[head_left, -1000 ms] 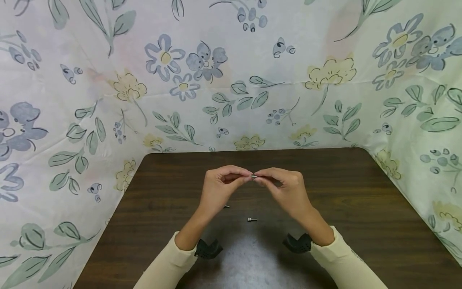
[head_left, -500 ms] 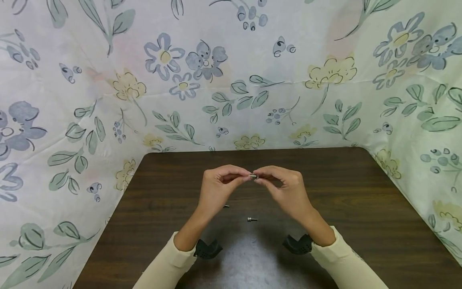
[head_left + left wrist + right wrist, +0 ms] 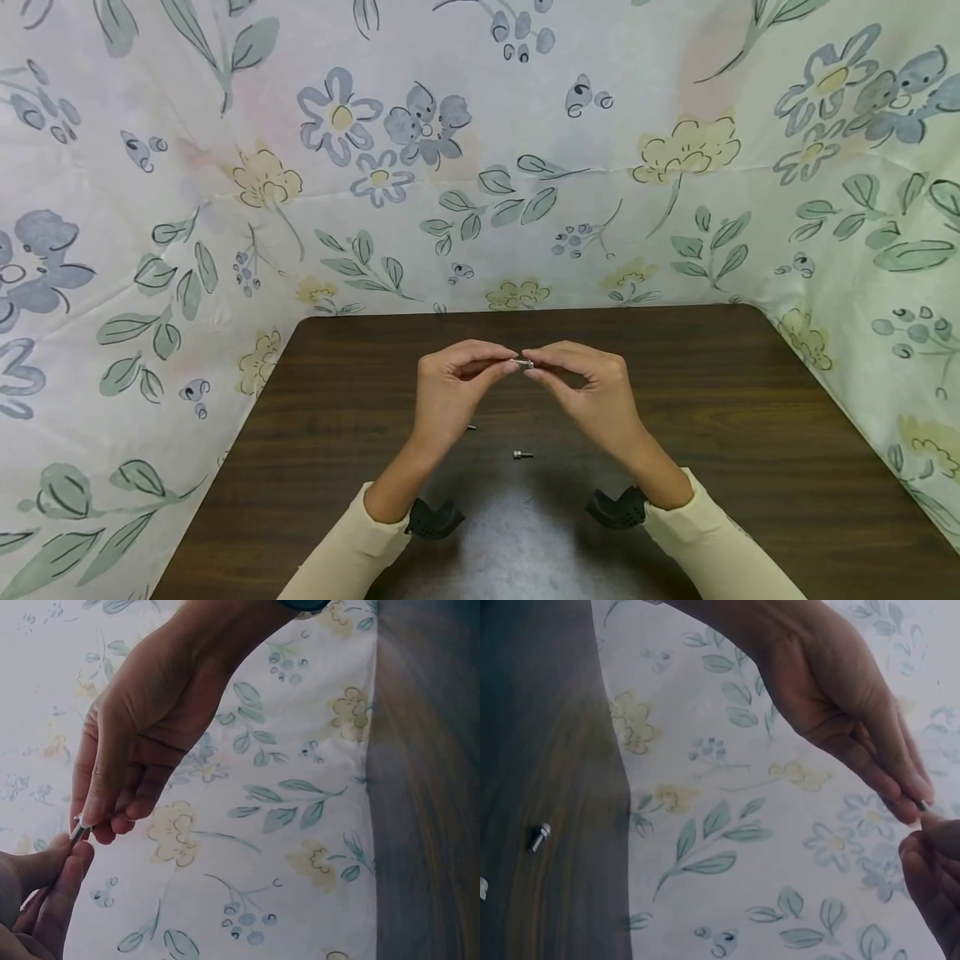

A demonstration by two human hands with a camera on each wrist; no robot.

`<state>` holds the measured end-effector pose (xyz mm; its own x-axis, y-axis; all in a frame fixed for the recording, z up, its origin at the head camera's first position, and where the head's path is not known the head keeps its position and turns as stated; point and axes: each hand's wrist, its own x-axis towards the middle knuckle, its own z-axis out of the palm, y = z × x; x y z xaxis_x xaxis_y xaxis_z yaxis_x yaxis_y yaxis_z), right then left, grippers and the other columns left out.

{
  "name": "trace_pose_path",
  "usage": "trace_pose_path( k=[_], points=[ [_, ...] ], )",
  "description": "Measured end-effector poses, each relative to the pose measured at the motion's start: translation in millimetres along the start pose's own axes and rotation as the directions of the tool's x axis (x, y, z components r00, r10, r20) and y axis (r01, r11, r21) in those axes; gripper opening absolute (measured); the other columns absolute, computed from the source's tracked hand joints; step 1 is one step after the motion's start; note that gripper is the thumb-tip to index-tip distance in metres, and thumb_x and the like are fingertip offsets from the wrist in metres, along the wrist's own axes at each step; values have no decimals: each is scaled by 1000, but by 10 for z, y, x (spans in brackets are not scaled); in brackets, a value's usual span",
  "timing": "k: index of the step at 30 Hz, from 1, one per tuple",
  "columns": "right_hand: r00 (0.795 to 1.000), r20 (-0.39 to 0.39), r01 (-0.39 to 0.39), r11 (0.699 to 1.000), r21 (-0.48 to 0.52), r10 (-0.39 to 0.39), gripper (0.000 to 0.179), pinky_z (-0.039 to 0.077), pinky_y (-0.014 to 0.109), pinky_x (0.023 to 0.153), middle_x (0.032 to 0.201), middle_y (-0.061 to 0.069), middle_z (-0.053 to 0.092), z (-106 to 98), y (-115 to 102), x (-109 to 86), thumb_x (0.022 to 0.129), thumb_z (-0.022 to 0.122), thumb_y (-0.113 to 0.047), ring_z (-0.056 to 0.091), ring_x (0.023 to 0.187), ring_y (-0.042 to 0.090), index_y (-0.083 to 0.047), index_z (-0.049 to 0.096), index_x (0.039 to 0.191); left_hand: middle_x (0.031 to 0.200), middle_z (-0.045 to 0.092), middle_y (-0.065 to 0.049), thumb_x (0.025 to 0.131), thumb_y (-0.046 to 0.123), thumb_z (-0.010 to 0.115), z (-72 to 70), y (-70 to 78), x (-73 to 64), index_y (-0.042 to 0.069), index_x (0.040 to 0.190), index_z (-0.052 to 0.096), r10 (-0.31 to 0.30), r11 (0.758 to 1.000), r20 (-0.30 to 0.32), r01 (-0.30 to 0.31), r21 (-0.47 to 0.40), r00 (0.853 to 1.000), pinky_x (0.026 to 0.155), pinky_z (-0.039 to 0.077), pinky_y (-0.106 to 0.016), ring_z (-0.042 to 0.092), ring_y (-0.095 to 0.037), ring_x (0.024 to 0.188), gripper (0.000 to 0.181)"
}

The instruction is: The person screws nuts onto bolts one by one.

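Observation:
Over the far half of the table, both hands meet at a small metal bolt (image 3: 521, 362). My left hand (image 3: 459, 387) pinches one end of the bolt between thumb and forefinger; the left wrist view shows its grey shaft (image 3: 77, 834) spanning the two hands. At the wider end, the thumb and forefinger of my right hand (image 3: 592, 387) grip it from above and below. Fingertips hide part of the bolt in the right wrist view. Another bolt (image 3: 522, 455) lies on the table below the hands, its thicker end to the left.
A further small metal piece (image 3: 471, 427) lies on the brown wooden table (image 3: 360, 358), partly covered by the left wrist. Floral cloth (image 3: 480, 250) stands behind the table and along its sides. Black mounts (image 3: 435, 518) sit at both wrists.
The right fingertips have shifted on the bolt, and more of its shaft and wider end now shows. Both hands have drifted slightly up and left. The bolt on the table stays put.

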<state>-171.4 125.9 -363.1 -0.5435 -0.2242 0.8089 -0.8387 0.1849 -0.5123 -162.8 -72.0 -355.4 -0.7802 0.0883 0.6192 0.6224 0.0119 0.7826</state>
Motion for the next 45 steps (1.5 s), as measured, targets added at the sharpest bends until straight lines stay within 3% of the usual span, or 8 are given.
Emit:
trace_pose_path(
  k=[10, 16, 28, 32, 36, 39, 41, 45],
  points=[
    [999, -19, -51, 999, -2, 51, 26, 57, 20, 70, 97, 2, 76, 28, 3, -30, 83, 78, 9, 71, 82, 15, -5, 79, 105, 90, 75, -6, 84, 3, 82, 41, -55, -17, 5, 94, 81, 73, 997, -55, -73, 0, 996, 64, 60, -26, 70, -18, 73, 10],
    [996, -12, -92, 996, 1, 92, 14, 55, 22, 63, 83, -3, 71, 31, -5, -36, 92, 73, 1, 65, 70, 12, -12, 77, 94, 89, 74, -7, 84, 1, 82, 92, -75, -55, 4, 93, 81, 105, 994, -79, -107, -24, 991, 58, 54, -21, 62, -17, 66, 10],
    [980, -56, -191, 981, -19, 190, 43, 42, 24, 46, 56, -3, 59, 69, -19, -46, 101, 59, -4, 51, 50, 11, -15, 64, 60, 90, 75, -9, 82, -3, 82, 162, -108, -78, 1, 92, 81, 129, 989, -64, -134, -69, 990, 62, 59, -27, 70, -21, 76, 11],
    [975, -46, -219, 976, -10, 218, 47, 48, 22, 52, 58, -2, 61, 25, 0, -49, 106, 50, -3, 57, 53, 14, -15, 69, 64, 91, 76, -10, 81, -3, 82, 148, -110, -71, 0, 92, 81, 132, 989, -71, -136, -62, 989, 62, 60, -29, 72, -22, 78, 11],
    [985, -33, -171, 985, 25, 172, 14, 54, 21, 62, 72, 2, 69, -59, 42, -26, 96, 65, 5, 65, 66, 16, -5, 74, 96, 91, 76, -8, 82, -2, 83, 100, -105, -47, 2, 92, 81, 124, 991, -102, -128, -33, 987, 60, 57, -25, 70, -20, 76, 11],
    [998, 4, -71, 997, 28, 70, 43, 57, 23, 67, 86, 5, 74, -99, 72, -8, 79, 80, 12, 69, 75, 17, -2, 70, 119, 91, 76, -7, 82, -2, 82, 70, -103, -29, 2, 92, 81, 117, 992, -114, -121, -24, 987, 60, 56, -22, 69, -19, 74, 11],
    [1000, 25, 3, 1000, 18, -4, 56, 60, 26, 70, 91, 5, 75, -102, 84, 1, 71, 85, 14, 71, 79, 16, -1, 69, 124, 92, 76, -8, 82, -2, 82, 63, -100, -24, 2, 92, 81, 114, 993, -110, -118, -25, 987, 60, 55, -21, 68, -18, 74, 11],
    [993, 21, 115, 993, 16, -115, 47, 59, 25, 70, 92, 7, 75, -77, 91, 18, 69, 85, 16, 71, 79, 17, 0, 74, 112, 92, 76, -9, 83, -2, 81, 75, -97, -30, 1, 93, 81, 98, 994, -79, -101, -44, 992, 60, 54, -21, 67, -18, 74, 10]
  ],
)
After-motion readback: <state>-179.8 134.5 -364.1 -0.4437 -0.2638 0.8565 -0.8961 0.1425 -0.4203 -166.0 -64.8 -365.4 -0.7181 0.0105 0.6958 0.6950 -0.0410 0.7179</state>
